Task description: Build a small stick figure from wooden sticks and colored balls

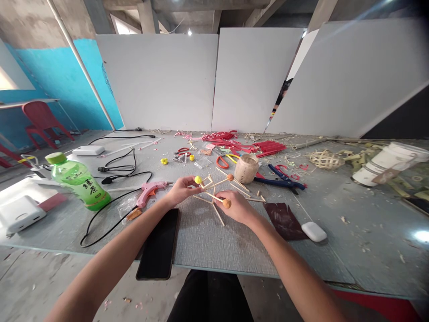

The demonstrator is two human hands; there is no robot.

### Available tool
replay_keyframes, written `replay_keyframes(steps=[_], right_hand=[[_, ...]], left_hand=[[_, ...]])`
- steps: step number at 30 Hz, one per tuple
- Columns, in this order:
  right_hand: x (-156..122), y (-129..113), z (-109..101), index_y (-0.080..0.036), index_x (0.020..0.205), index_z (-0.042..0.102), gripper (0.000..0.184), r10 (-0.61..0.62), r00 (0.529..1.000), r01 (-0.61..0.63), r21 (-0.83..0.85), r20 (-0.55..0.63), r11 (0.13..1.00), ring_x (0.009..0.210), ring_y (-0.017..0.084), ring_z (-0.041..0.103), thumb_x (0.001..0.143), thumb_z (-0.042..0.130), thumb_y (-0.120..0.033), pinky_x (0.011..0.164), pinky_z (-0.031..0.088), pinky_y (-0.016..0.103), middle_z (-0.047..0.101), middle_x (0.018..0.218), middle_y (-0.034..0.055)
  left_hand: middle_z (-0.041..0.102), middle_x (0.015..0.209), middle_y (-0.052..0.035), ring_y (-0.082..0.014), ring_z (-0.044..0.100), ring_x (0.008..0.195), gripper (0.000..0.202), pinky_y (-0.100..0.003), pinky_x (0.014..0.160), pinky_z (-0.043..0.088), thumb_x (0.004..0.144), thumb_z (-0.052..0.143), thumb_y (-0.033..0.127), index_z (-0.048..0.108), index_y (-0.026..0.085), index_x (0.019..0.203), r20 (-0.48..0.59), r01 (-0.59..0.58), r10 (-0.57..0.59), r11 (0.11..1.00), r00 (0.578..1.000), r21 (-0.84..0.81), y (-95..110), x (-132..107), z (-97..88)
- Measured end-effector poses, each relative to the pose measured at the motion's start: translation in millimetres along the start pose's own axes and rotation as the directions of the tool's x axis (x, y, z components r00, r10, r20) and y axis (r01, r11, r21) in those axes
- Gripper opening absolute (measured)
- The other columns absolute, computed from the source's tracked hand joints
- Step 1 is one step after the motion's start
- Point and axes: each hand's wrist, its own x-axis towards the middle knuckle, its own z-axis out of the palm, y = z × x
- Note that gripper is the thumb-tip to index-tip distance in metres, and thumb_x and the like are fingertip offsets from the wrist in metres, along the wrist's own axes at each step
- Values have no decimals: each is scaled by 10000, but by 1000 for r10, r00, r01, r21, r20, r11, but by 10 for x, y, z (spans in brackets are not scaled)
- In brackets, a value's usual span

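Both hands hold a small frame of thin wooden sticks (pixel 212 190) tipped with coloured beads, just above the grey table (pixel 208 241). My left hand (pixel 182 190) pinches the sticks near a yellow bead (pixel 198 180). My right hand (pixel 234 206) is closed around sticks near an orange bead (pixel 227 203). A further orange bead (pixel 230 177) sits on a stick end behind. Loose sticks (pixel 244 190) lie on the table by the right hand.
A black phone (pixel 158 246) overhangs the near edge. A pink glue gun (pixel 150 190), black cables and a green bottle (pixel 80 181) are at left. A woven jar (pixel 246 168), blue pliers (pixel 283 181), scissors, red strips, a dark sandpaper sheet (pixel 284 219) and white earbud case (pixel 313 231) lie right.
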Motion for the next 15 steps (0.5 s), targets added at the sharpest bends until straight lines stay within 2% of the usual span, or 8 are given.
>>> replay_keyframes(steps=[8, 15], right_hand=[[-5, 7, 3, -231, 813, 693, 199, 4, 1000, -3, -20, 2, 1000, 730, 159, 621, 986, 610, -286, 690, 417, 280, 724, 793, 8], [1, 34, 30, -225, 772, 660, 243, 18, 1000, -17, -39, 4, 999, 734, 164, 625, 994, 585, -290, 706, 431, 284, 706, 777, 13]], left_hand=[[709, 930, -41, -162, 636, 860, 385, -288, 829, 487, 731, 896, 437, 730, 153, 933, 16, 6, -6, 1000, 1000, 0, 24, -10, 15], [715, 929, -33, -152, 635, 844, 379, -268, 793, 485, 745, 883, 443, 737, 159, 948, 40, 3, -5, 999, 999, 44, -16, 1, 21]])
